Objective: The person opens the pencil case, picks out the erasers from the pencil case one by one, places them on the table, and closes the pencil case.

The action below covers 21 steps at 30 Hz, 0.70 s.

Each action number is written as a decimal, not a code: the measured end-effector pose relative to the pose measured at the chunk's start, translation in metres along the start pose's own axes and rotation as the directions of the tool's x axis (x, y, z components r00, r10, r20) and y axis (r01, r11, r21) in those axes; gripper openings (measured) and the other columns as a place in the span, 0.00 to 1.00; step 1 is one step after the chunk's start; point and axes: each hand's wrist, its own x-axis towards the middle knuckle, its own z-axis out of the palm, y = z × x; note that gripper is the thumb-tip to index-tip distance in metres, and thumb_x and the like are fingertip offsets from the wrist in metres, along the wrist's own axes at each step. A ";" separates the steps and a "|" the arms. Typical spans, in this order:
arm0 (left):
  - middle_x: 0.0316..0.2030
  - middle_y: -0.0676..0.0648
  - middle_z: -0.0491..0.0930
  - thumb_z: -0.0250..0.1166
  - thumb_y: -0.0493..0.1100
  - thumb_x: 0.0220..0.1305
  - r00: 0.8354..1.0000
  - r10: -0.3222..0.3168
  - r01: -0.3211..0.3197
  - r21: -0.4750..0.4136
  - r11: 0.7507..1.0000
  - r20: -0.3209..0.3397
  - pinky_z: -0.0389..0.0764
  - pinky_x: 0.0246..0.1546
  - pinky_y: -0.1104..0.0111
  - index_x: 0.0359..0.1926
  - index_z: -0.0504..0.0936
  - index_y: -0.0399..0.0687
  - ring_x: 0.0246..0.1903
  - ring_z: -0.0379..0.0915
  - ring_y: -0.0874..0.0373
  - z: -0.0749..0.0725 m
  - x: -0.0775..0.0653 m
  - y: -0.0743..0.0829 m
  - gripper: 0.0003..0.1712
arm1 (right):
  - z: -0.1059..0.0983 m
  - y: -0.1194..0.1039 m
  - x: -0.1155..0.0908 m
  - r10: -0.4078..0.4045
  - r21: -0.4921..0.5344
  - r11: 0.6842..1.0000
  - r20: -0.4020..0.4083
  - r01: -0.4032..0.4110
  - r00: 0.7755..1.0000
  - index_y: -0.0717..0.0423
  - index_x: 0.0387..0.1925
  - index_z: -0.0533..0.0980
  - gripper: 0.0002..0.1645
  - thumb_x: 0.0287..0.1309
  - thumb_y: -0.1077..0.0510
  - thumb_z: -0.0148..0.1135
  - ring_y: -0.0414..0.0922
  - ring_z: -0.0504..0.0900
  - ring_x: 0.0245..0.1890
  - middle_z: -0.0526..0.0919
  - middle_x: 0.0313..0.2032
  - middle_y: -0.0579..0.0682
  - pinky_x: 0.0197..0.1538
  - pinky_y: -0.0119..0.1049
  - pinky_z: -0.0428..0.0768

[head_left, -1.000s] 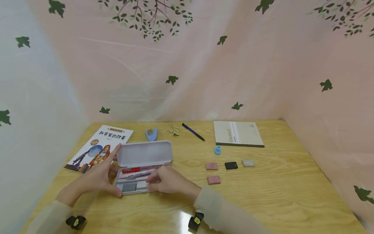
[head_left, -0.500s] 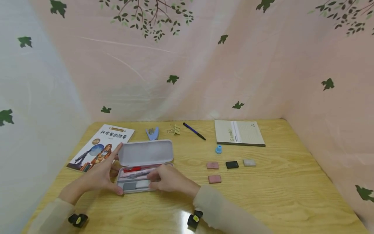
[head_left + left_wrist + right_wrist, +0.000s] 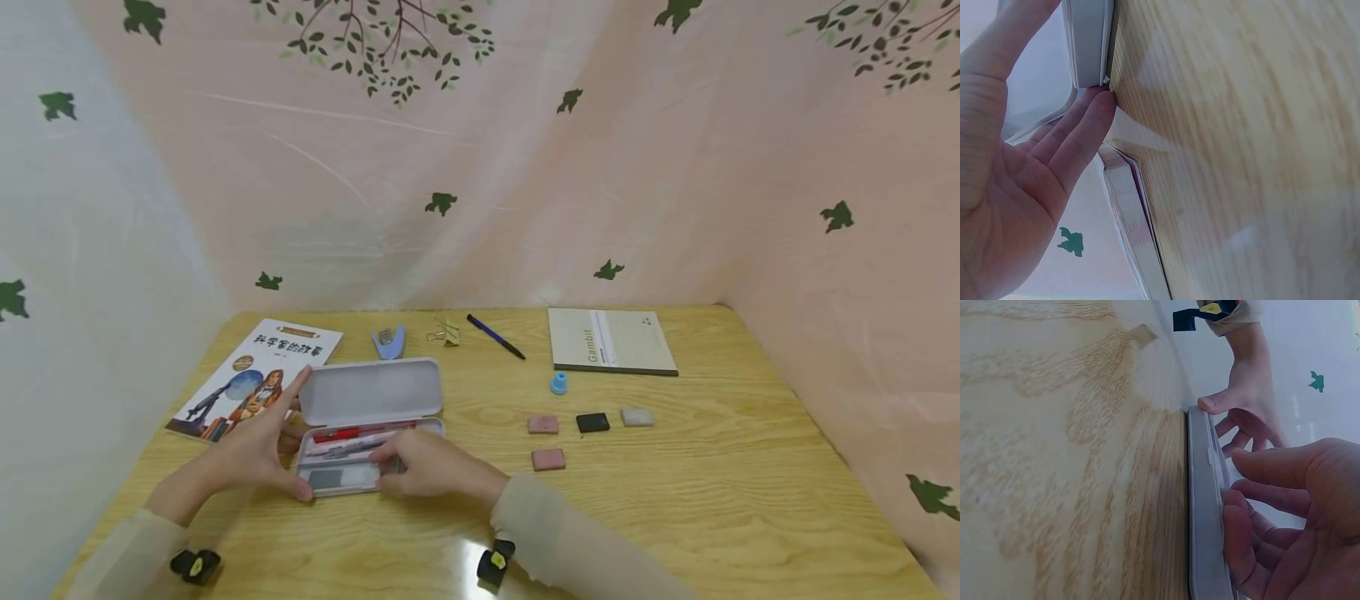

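Note:
A pale grey pencil case lies with its lid thrown back on the wooden table. My left hand grips its left end, thumb at the near corner and fingers behind. In the left wrist view those fingers touch the hinge-side corner. A red pen and several other pens fill the back compartment; a grey eraser and a whitish eraser lie in the front one. My right hand reaches over the front compartment, fingers curled, fingertips at the whitish eraser's right end. I cannot tell whether it pinches something there.
Two pink erasers, a black eraser and a pale one lie to the right, near a small blue cone-shaped piece. Behind are a blue sharpener, binder clip, pen, notebook and storybook.
My right hand has shifted slightly left inside the case, and the grey and whitish erasers have slid a little left with it. The left hand keeps its place.

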 end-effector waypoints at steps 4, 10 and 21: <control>0.64 0.26 0.62 0.88 0.56 0.33 1.000 0.002 -0.002 -0.015 1.000 0.001 0.84 0.42 0.65 0.80 0.26 0.72 0.46 0.83 0.48 0.000 0.000 0.000 0.89 | 0.002 0.002 0.001 -0.030 0.014 0.999 0.022 0.030 0.999 0.57 0.61 0.80 0.25 0.65 0.56 0.69 0.31 0.67 0.17 0.85 0.51 0.45 0.28 0.23 0.70; 0.63 0.26 0.61 0.88 0.55 0.33 1.000 0.015 -0.015 -0.025 1.000 -0.003 0.84 0.42 0.65 0.80 0.25 0.71 0.46 0.83 0.47 0.000 -0.001 0.001 0.90 | 0.005 0.004 0.000 -0.064 0.025 0.998 0.040 0.063 0.997 0.59 0.62 0.79 0.23 0.67 0.58 0.66 0.30 0.71 0.21 0.83 0.52 0.48 0.30 0.22 0.72; 0.63 0.27 0.62 0.88 0.55 0.34 1.000 0.010 -0.010 -0.014 1.000 0.004 0.84 0.43 0.63 0.80 0.25 0.71 0.46 0.84 0.48 0.000 0.000 0.004 0.89 | 0.009 0.005 0.000 -0.078 -0.024 0.997 -0.010 0.077 0.997 0.52 0.52 0.85 0.15 0.64 0.60 0.68 0.29 0.73 0.28 0.83 0.46 0.42 0.36 0.21 0.73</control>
